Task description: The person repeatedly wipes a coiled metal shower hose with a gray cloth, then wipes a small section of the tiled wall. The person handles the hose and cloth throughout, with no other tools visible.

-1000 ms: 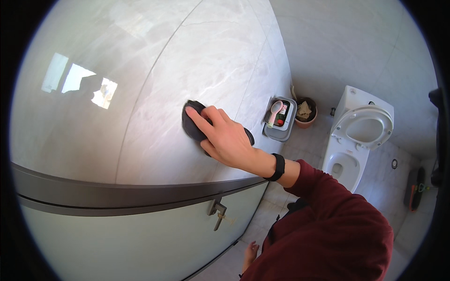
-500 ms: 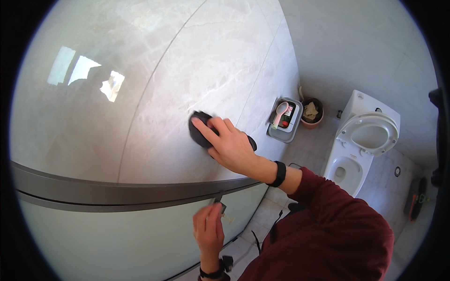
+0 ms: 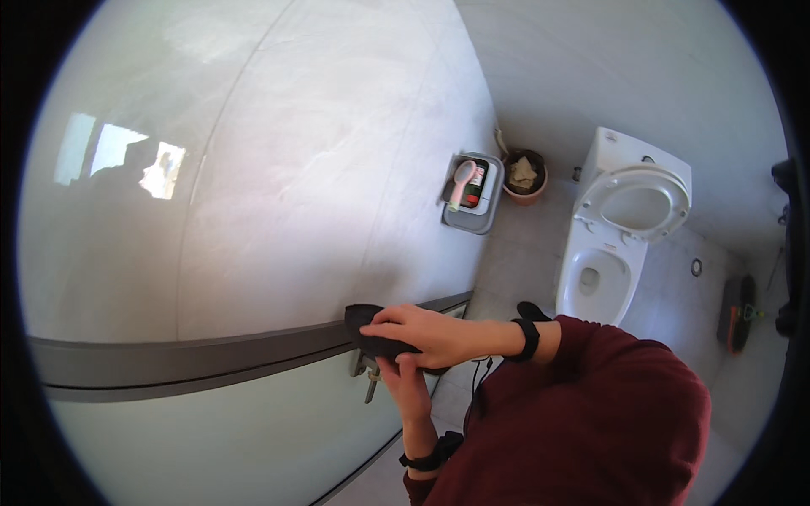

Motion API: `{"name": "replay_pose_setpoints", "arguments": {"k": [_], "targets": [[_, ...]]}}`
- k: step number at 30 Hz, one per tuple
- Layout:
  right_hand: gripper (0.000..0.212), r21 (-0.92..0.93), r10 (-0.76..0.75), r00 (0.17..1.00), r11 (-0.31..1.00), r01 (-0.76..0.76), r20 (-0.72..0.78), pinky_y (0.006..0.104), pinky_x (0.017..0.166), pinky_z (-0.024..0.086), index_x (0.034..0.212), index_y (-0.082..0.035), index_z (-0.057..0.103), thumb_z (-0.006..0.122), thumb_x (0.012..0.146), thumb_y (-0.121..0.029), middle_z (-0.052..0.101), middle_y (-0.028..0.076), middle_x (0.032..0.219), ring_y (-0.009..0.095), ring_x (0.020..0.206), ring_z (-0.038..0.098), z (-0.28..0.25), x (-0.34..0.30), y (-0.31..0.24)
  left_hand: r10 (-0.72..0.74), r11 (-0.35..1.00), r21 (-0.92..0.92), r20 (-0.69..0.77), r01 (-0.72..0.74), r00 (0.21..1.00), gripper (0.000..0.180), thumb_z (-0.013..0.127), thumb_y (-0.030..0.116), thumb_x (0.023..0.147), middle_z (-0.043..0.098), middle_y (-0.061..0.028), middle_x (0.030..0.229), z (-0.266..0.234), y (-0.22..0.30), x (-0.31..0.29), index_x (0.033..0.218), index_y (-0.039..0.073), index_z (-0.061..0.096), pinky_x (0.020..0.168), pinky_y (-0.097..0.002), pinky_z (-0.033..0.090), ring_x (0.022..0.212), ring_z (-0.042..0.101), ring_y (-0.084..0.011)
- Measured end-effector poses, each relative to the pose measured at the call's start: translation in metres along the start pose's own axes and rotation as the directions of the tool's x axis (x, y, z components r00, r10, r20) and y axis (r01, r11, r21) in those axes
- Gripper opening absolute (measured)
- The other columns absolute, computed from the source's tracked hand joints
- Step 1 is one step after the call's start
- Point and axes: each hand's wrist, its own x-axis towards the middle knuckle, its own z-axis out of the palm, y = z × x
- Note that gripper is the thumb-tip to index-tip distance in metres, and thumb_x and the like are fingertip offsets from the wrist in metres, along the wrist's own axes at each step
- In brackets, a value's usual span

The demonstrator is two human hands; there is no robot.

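My right hand (image 3: pixel 422 333) is closed over a black cloth (image 3: pixel 364 319), which looks bunched or folded; its exact shape is partly hidden under my fingers. The cloth lies at the dark grey metal frame (image 3: pixel 228 358) that edges the pale tiled wall. Just below, my left hand (image 3: pixel 409 392) reaches up with its fingers bent against the cloth's lower edge, and the right hand covers part of them. Beside the left fingers, a metal latch handle (image 3: pixel 371 386) sticks out from the frosted glass panel (image 3: pixel 228 438).
A white toilet (image 3: pixel 624 228) stands at the right with its lid up. Left of it are a pink bin (image 3: pixel 526 198) and a grey tray (image 3: pixel 468 221) holding a pink brush (image 3: pixel 461 181). A dark caddy (image 3: pixel 739 314) sits by the far right wall.
My right hand has brought the cloth down from the tiled wall to the metal frame. My left hand has come up and right, from beside the latch to the cloth. The view has shifted.
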Motion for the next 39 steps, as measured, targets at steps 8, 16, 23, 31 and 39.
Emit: {"name": "replay_pose_setpoints", "arguments": {"k": [8,16,23,31,39], "targets": [[0.015,-0.165,-0.156,0.951,0.98,0.115,-0.266,0.0375,0.079,0.052,0.104,-0.007,0.068,0.068,0.091,-0.015,0.068,0.011,0.098,0.027,0.092,0.064,-0.05,0.058,-0.003,-0.259,0.927,-0.301,-0.083,0.223,0.962,0.045,0.051,0.016,0.103,0.056,-0.0113,0.14,-0.021,-0.011,-0.024,0.145,0.003,0.045,0.106,-0.0371,0.046,0.125,0.056,-0.0233],[0.012,-0.234,-0.271,0.635,0.962,0.144,-0.723,0.0286,0.059,0.05,0.086,-0.004,0.064,0.07,0.091,-0.013,0.064,0.008,0.079,0.017,0.065,0.061,-0.094,0.158,-0.009,-0.362,0.923,-0.171,-0.082,0.345,0.929,0.043,0.054,0.012,0.102,0.058,-0.0104,0.137,-0.017,-0.017,-0.051,0.143,0.003,0.048,0.105,-0.0353,0.046,0.123,0.058,-0.0218],[0.018,-0.352,-0.345,0.636,0.928,0.121,-0.69,0.0294,0.056,0.05,0.082,-0.003,0.06,0.071,0.091,-0.013,0.064,0.008,0.078,0.018,0.063,0.063,-0.086,0.161,-0.006,-0.39,0.911,-0.183,-0.088,0.37,0.917,0.042,0.056,0.012,0.101,0.059,-0.0096,0.136,-0.025,-0.022,-0.054,0.141,0.002,0.049,0.104,-0.0342,0.046,0.123,0.057,-0.02],[0.016,-0.408,-0.371,0.626,0.908,0.09,-0.686,0.0296,0.052,0.048,0.084,-0.003,0.059,0.071,0.09,-0.011,0.063,0.009,0.078,0.02,0.06,0.062,-0.084,0.161,-0.004,-0.389,0.902,-0.227,-0.058,0.368,0.919,0.039,0.059,0.011,0.1,0.06,-0.0093,0.134,-0.026,-0.027,-0.052,0.138,0.001,0.051,0.101,-0.031,0.047,0.119,0.059,-0.0177],[0.014,-0.425,-0.392,0.596,0.901,0.092,-0.701,0.0346,0.05,0.045,0.084,-0.003,0.055,0.066,0.091,-0.008,0.059,0.01,0.079,0.025,0.056,0.056,-0.083,0.164,-0.009,-0.422,0.899,-0.143,-0.033,0.414,0.906,0.042,0.058,0.011,0.101,0.059,-0.0095,0.135,-0.022,-0.028,-0.049,0.14,0.001,0.049,0.104,-0.0321,0.046,0.121,0.058,-0.0187]]}}
